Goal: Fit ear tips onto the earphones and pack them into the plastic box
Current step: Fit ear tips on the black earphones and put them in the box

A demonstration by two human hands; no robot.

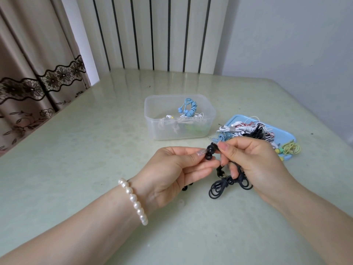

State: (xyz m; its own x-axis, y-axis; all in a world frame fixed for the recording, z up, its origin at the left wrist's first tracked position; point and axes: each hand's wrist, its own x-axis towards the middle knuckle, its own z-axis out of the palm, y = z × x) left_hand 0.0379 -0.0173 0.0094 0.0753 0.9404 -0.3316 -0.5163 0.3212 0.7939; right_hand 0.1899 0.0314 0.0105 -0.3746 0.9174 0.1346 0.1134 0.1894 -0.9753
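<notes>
On the pale green table [80, 153] I count two hands, one clear plastic box [177, 129] and one light blue tray [236, 119], so pretty simple setup. Both hands are up front, close together near the middle of the view, working on a single pair of black earphones [228, 185].

Left hand [172, 173], the one with the pearl bracelet [133, 201] on the wrist, pinches a black ear tip [208, 156] between thumb and forefinger, fingers curled in tight around it. Right hand [254, 165] pinches the black earbud [213, 146] at its fingertips, right against that ear tip, so the two pieces are touching between the hands. Its lower fingers are curled round the cable, and the coiled black loops hang below the hand, down at the table. I can't tell if the tip is fully seated on the bud. A couple of small dark bits peek out under the left palm; too hidden to say what they are.

The box sits behind the hands, lid off, well apart from them. Inside I can make out one blue wound pair [188, 109] on top, plus some white and greenish ones below; the exact count is murky through the plastic.

The tray is to the right of the box, just behind the right hand, with a tangled pile [246, 131] of white, striped, black and blue sets that I can't count. One yellow-green coiled pair [289, 149] lies at its right edge.
</notes>
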